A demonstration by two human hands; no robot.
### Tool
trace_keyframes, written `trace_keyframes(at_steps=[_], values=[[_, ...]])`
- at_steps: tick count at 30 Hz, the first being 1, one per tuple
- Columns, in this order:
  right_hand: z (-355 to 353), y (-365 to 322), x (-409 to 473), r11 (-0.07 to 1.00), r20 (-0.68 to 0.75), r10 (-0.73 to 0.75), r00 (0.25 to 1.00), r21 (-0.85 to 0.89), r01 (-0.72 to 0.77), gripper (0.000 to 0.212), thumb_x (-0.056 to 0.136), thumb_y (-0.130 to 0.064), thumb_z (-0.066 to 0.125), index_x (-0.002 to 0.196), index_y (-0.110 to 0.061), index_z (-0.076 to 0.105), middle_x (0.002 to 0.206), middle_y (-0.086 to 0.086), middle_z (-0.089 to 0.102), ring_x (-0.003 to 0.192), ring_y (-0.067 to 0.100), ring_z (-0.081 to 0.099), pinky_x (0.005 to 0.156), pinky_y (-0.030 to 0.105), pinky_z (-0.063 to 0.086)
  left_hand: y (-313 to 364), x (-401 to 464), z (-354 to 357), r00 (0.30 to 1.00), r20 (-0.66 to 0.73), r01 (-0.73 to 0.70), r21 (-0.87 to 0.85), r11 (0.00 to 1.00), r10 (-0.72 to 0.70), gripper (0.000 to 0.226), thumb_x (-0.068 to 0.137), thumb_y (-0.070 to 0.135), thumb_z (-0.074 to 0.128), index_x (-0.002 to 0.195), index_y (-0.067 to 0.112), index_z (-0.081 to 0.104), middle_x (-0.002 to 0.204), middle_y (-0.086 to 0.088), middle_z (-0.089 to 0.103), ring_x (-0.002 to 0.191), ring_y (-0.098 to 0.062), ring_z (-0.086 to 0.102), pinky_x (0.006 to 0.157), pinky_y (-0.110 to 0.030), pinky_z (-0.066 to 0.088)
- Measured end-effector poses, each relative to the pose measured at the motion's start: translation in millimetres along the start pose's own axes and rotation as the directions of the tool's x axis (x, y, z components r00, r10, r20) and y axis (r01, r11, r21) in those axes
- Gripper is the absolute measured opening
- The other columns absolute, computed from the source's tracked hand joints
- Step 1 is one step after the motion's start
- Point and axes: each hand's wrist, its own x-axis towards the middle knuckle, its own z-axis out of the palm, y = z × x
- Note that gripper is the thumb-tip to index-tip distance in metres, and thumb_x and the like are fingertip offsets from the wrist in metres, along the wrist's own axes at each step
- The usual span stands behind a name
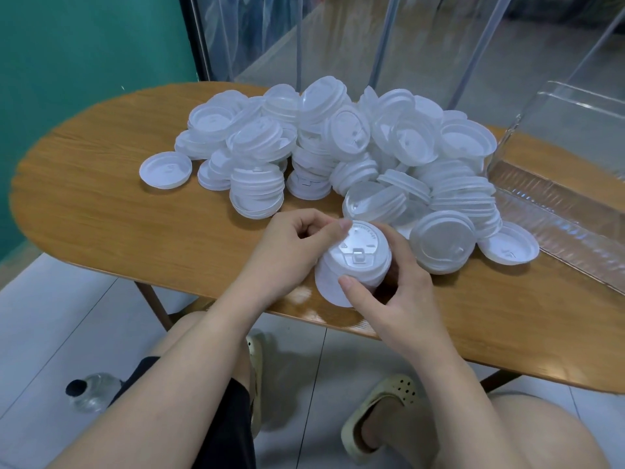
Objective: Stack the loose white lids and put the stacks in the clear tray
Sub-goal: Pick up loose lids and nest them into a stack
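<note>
Two hands gripping short lid stack — between them, near table edge

Both hands, left and right, curl inward, fingers pinching, forearms converging.

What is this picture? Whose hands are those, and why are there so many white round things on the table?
There is no machine here. A person wears a camera on the head, so you look down just as they do, at their own arms, knees and sandals.

The white round things are a pile of lids for drink cups, lying on a wooden table. The person is fitting them into stacks.

The left hand and the right hand hold a small stack of lids together, fingers curled round it, above the table's near edge.

On the right sits a clear tray, where finished stacks go. I see no stacks in it yet.

A bottle stands on the floor.
</note>
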Motion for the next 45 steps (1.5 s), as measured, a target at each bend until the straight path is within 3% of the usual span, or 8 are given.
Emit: trace_keyframes(at_steps=[3, 5, 12, 21, 27, 33, 38, 45], values=[[-5, 4, -4, 1.0, -0.013, -0.004, 1.0, -0.024, 0.004, 0.063, 0.081, -0.031, 0.078, 0.137, -0.038, 0.05, 0.124, -0.026, 0.064, 0.123, 0.004, 0.06, 0.096, 0.015, 0.047, 2, 15, -2, 0.996, 0.019, -0.094, 0.126, 0.987, 0.093, 0.034, 0.106, 0.036, 0.055, 0.093, 0.014, 0.078, 0.062, 0.003, 0.057, 0.064, -0.004, 0.051, 0.067, -0.022, 0.042], [-8, 4, -7, 1.0, -0.004, -0.008, 1.0, -0.026, 0.008, 0.063, 0.082, -0.03, 0.077, 0.139, -0.036, 0.049, 0.125, -0.022, 0.064, 0.124, 0.007, 0.06, 0.097, 0.017, 0.048, 4, 35, -4, 0.985, 0.029, -0.17, 0.214, 0.962, 0.167, 0.028, 0.106, 0.031, 0.056, 0.106, 0.014, 0.079, 0.081, 0.013, 0.071, 0.076, 0.002, 0.063, 0.075, -0.016, 0.046], [-10, 5, -9, 1.0, 0.009, 0.017, 1.0, 0.0, -0.017, 0.073, 0.077, -0.05, 0.076, 0.144, -0.033, 0.05, 0.133, -0.021, 0.061, 0.131, 0.005, 0.055, 0.096, 0.011, 0.043, -3, 65, 14, 0.944, 0.235, -0.303, 0.35, 0.886, 0.23, 0.009, 0.092, 0.032, 0.077, 0.1, 0.029, 0.079, 0.083, -0.001, 0.06, 0.069, 0.0, 0.048, 0.069, -0.017, 0.038], [-5, 2, -9, 0.999, -0.026, 0.014, 1.0, 0.033, -0.013, 0.068, 0.078, -0.049, 0.076, 0.139, -0.051, 0.046, 0.133, -0.023, 0.061, 0.13, 0.003, 0.055, 0.1, 0.013, 0.045, -6, 59, 16, 0.957, 0.164, -0.282, 0.318, 0.905, 0.241, 0.01, 0.084, 0.028, 0.08, 0.085, 0.019, 0.077, 0.078, -0.005, 0.06, 0.068, -0.003, 0.048, 0.068, -0.023, 0.039], [-5, 2, -8, 1.0, -0.025, 0.005, 1.0, -0.005, -0.005, 0.061, 0.079, -0.05, 0.075, 0.134, -0.048, 0.049, 0.126, -0.023, 0.063, 0.124, 0.006, 0.059, 0.095, 0.014, 0.046, 1, 46, 4, 0.979, 0.072, -0.204, 0.22, 0.954, 0.193, 0.019, 0.08, 0.016, 0.088, 0.081, 0.007, 0.071, 0.072, -0.001, 0.051, 0.055, -0.002, 0.044, 0.055, -0.01, 0.036], [-6, 3, -9, 1.0, 0.009, 0.015, 1.0, -0.023, -0.015, 0.065, 0.08, -0.044, 0.078, 0.138, -0.037, 0.05, 0.126, -0.023, 0.063, 0.125, 0.006, 0.059, 0.098, 0.014, 0.045, 0, 40, -11, 0.974, -0.04, -0.213, 0.162, 0.963, 0.222, 0.016, 0.085, 0.024, 0.084, 0.082, 0.017, 0.071, 0.078, -0.001, 0.066, 0.071, -0.005, 0.053, 0.071, -0.021, 0.043], [-6, 1, -9, 0.999, 0.019, 0.041, 0.999, -0.035, -0.041, 0.065, 0.081, -0.039, 0.079, 0.138, -0.041, 0.048, 0.125, -0.028, 0.062, 0.125, 0.001, 0.058, 0.097, 0.011, 0.044, 9, 25, -21, 0.968, -0.16, -0.204, -0.059, 0.977, 0.192, 0.012, 0.092, 0.01, 0.075, 0.087, 0.018, 0.068, 0.072, 0.018, 0.07, 0.071, 0.002, 0.062, 0.072, -0.014, 0.047], [-5, -3, -7, 0.997, 0.011, 0.065, 0.998, -0.046, -0.065, 0.064, 0.079, -0.042, 0.079, 0.131, -0.054, 0.044, 0.122, -0.038, 0.058, 0.121, -0.009, 0.055, 0.093, 0.005, 0.041, 9, 14, -32, 0.996, -0.075, -0.083, -0.454, 0.887, 0.054, 0.015, 0.092, 0.022, 0.073, 0.101, 0.01, 0.072, 0.092, -0.005, 0.075, 0.08, -0.016, 0.062, 0.074, -0.028, 0.051]])
